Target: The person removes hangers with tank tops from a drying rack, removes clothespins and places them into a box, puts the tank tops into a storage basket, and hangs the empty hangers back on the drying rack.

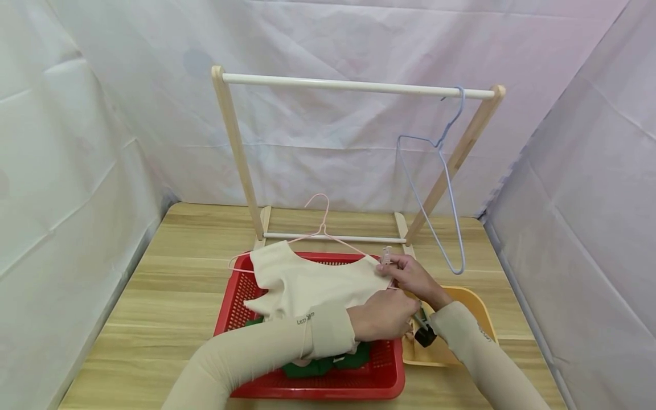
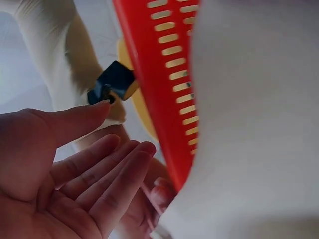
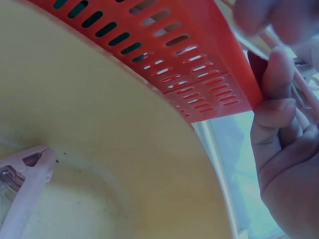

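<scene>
A cream top lies over a red basket, with a pink hanger through its shoulders and the hook pointing up. At its right shoulder my right hand pinches the fabric by the hanger's arm. A clear clothespin sticks up at those fingertips; whether the fingers grip it too is hidden. My left hand reaches across the basket just below the right hand. In the left wrist view, the left hand's fingers are loosely extended and hold nothing.
Behind the basket stands a wooden rack with a white rail. A blue hanger hangs at its right end. A yellow basin sits right of the red basket, with a pink clothespin inside. Green cloth lies in the basket.
</scene>
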A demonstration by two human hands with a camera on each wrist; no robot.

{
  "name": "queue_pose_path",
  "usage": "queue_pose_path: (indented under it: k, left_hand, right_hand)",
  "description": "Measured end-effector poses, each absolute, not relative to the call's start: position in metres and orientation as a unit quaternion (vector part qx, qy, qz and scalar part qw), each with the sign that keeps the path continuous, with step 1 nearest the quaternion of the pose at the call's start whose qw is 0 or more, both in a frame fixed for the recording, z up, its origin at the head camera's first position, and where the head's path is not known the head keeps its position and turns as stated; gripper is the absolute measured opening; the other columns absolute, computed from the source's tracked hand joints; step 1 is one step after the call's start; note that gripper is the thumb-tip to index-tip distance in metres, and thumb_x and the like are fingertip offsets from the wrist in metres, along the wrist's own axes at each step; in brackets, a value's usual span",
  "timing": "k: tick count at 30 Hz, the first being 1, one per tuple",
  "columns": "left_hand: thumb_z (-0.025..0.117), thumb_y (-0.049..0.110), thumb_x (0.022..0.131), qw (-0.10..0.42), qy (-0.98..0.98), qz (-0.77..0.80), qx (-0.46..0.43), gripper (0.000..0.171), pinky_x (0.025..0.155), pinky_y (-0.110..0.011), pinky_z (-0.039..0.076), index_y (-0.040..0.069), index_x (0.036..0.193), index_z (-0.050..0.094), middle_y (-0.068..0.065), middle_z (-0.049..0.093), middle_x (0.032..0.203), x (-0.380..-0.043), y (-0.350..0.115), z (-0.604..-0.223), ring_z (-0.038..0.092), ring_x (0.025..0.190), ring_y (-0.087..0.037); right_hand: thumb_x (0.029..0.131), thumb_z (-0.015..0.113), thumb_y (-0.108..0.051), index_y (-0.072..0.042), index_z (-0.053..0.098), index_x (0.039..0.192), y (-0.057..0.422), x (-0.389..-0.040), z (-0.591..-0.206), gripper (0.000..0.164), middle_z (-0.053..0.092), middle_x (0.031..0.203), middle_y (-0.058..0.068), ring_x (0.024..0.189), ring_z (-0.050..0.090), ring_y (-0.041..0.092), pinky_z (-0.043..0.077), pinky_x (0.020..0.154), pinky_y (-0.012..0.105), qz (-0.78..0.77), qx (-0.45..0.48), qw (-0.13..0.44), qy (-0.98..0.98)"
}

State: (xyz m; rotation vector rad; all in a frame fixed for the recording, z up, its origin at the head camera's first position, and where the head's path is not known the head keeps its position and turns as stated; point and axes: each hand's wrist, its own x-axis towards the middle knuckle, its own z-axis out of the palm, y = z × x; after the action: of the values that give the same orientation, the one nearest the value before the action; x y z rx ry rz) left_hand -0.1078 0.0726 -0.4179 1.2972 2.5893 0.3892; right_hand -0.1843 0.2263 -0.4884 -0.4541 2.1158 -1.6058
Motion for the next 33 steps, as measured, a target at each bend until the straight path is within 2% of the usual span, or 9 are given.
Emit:
queue_pose_path:
  k: [7, 11, 16, 19, 22, 25, 27, 30, 33]
  left_hand:
    - [0.071, 0.029, 0.092, 0.108, 0.881, 0.148, 0.436, 0.010, 0.053, -0.012, 0.039, 0.019, 0.091, 0.068, 0.012, 0.052, 0.066, -0.108, 0.067, -0.404, 0.049, 0.060, -0.001]
    - [0.071, 0.028, 0.092, 0.117, 0.882, 0.164, 0.426, 0.011, 0.054, -0.010, 0.040, 0.018, 0.096, 0.070, 0.011, 0.054, 0.068, -0.109, 0.060, -0.395, 0.050, 0.060, 0.000]
    - [0.071, 0.030, 0.092, 0.091, 0.888, 0.167, 0.419, 0.015, 0.054, -0.012, 0.039, 0.015, 0.094, 0.068, 0.008, 0.052, 0.068, -0.113, 0.045, -0.384, 0.049, 0.062, -0.002]
    - [0.071, 0.031, 0.093, 0.083, 0.895, 0.179, 0.399, 0.016, 0.055, -0.013, 0.040, 0.015, 0.092, 0.068, 0.007, 0.055, 0.071, -0.117, 0.034, -0.377, 0.050, 0.063, -0.004]
    - [0.070, 0.030, 0.094, 0.083, 0.902, 0.197, 0.375, 0.017, 0.056, -0.015, 0.041, 0.014, 0.101, 0.070, 0.005, 0.062, 0.078, -0.121, 0.023, -0.370, 0.053, 0.066, -0.005]
    - [0.068, 0.030, 0.095, 0.077, 0.909, 0.199, 0.359, 0.026, 0.058, -0.017, 0.043, 0.014, 0.115, 0.069, 0.003, 0.069, 0.087, -0.126, 0.011, -0.363, 0.058, 0.070, -0.007]
    - [0.068, 0.030, 0.095, 0.074, 0.911, 0.206, 0.350, 0.029, 0.061, -0.020, 0.046, 0.013, 0.119, 0.069, 0.001, 0.072, 0.095, -0.129, 0.004, -0.360, 0.063, 0.076, -0.009]
    - [0.068, 0.029, 0.096, 0.068, 0.913, 0.218, 0.337, 0.028, 0.071, -0.025, 0.053, 0.012, 0.117, 0.069, -0.001, 0.073, 0.107, -0.133, -0.008, -0.357, 0.067, 0.089, -0.013]
    - [0.068, 0.028, 0.095, 0.063, 0.912, 0.239, 0.327, 0.025, 0.079, -0.032, 0.054, 0.010, 0.112, 0.070, -0.003, 0.072, 0.107, -0.136, -0.020, -0.355, 0.067, 0.096, -0.017]
  right_hand:
    - [0.100, 0.060, -0.025, 0.001, 0.067, 0.106, 0.226, -0.184, -0.487, 0.027, 0.064, 0.084, 0.007, 0.066, 0.059, 0.012, 0.053, 0.060, 0.027, -0.569, -0.154, 0.212, 0.779]
    - [0.100, 0.061, -0.027, 0.000, 0.067, 0.105, 0.226, -0.183, -0.487, 0.028, 0.064, 0.082, 0.006, 0.067, 0.060, 0.013, 0.053, 0.062, 0.028, -0.570, -0.152, 0.214, 0.779]
    - [0.102, 0.057, -0.024, -0.002, 0.066, 0.097, 0.227, -0.184, -0.488, 0.025, 0.065, 0.079, 0.004, 0.068, 0.060, 0.013, 0.053, 0.063, 0.029, -0.581, -0.186, 0.209, 0.764]
    - [0.104, 0.052, -0.019, -0.003, 0.063, 0.092, 0.229, -0.186, -0.491, 0.023, 0.062, 0.073, 0.002, 0.060, 0.056, 0.011, 0.050, 0.053, 0.030, -0.594, -0.216, 0.212, 0.745]
    - [0.105, 0.051, -0.017, -0.006, 0.061, 0.090, 0.230, -0.187, -0.492, 0.021, 0.057, 0.068, -0.001, 0.053, 0.051, 0.009, 0.044, 0.045, 0.030, -0.604, -0.227, 0.220, 0.732]
    - [0.104, 0.053, -0.021, -0.007, 0.066, 0.098, 0.230, -0.187, -0.492, 0.019, 0.059, 0.067, -0.001, 0.049, 0.053, 0.009, 0.045, 0.043, 0.029, -0.603, -0.212, 0.231, 0.734]
    - [0.104, 0.054, -0.024, -0.007, 0.067, 0.107, 0.230, -0.187, -0.491, 0.022, 0.061, 0.068, 0.000, 0.049, 0.055, 0.010, 0.047, 0.044, 0.028, -0.597, -0.201, 0.236, 0.740]
    - [0.104, 0.054, -0.027, -0.003, 0.065, 0.114, 0.229, -0.186, -0.489, 0.029, 0.064, 0.070, 0.003, 0.050, 0.056, 0.010, 0.050, 0.046, 0.030, -0.585, -0.190, 0.240, 0.751]
    - [0.104, 0.053, -0.027, 0.001, 0.063, 0.111, 0.229, -0.186, -0.488, 0.031, 0.065, 0.072, 0.004, 0.052, 0.056, 0.010, 0.050, 0.047, 0.032, -0.579, -0.187, 0.240, 0.756]
